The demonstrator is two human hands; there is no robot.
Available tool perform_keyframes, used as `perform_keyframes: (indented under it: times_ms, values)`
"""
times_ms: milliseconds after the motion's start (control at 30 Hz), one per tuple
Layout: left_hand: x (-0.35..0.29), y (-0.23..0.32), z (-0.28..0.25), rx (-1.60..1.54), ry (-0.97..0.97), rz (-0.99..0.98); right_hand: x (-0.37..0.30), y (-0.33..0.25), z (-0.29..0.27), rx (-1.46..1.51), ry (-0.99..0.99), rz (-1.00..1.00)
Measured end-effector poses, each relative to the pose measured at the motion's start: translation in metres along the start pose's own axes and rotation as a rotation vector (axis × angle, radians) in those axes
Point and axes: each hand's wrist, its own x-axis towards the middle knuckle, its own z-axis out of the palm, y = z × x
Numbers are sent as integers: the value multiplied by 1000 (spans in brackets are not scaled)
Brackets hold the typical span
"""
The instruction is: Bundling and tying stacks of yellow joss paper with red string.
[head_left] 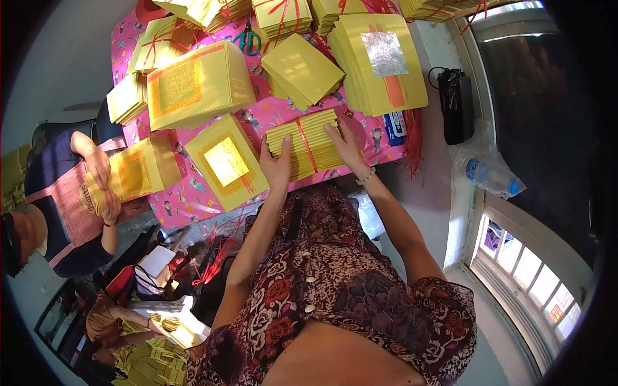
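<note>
A bundle of yellow folded paper (325, 153), its folds lined up in ridges, lies at the table's near edge with a red string round its middle. My left hand (277, 168) grips its left end, thumb on top and fingers along the side. At the opposite end my right hand (346, 148) holds it the same way, the thumb pressing on the top. Just left of my left hand is a stack of yellow paper sheets (209, 143) with a gold square. Beyond the bundle sits a loose stack of plain yellow paper (301, 67).
The pink patterned tablecloth (187, 209) carries several paper stacks, teal-handled scissors (248, 41) and red strings (414, 138). On the left, a co-worker's hands (103, 186) hold yellow paper. A plastic bottle (492, 177) in a bag and a black case (456, 106) are by the window.
</note>
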Motion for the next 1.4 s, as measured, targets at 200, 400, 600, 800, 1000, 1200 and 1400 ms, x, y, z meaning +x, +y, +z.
perform_keyframes:
  times_ms: [200, 400, 600, 800, 1000, 1200, 1400]
  values:
    - [0, 0, -1, 86, -11, 89, -10, -14, 4, -146, -15, -40]
    - [5, -6, -3, 93, -87, 99, -5, -20, -6, -200, -97, 93]
    - [12, -21, -11, 106, -62, 76, -13, -22, -2, -8, -32, 187]
    - [26, -13, -16, 31, -174, 5, -19, -2, 7, -32, 71, 57]
    - [33, -11, -21, 86, -279, -236, -20, -3, -2, -52, -57, 102]
    - [31, -8, -21, 156, -328, -197, -23, -4, -7, -54, -77, 112]
    - [32, -11, -23, 129, -302, -241, -17, 2, -13, -39, -135, 19]
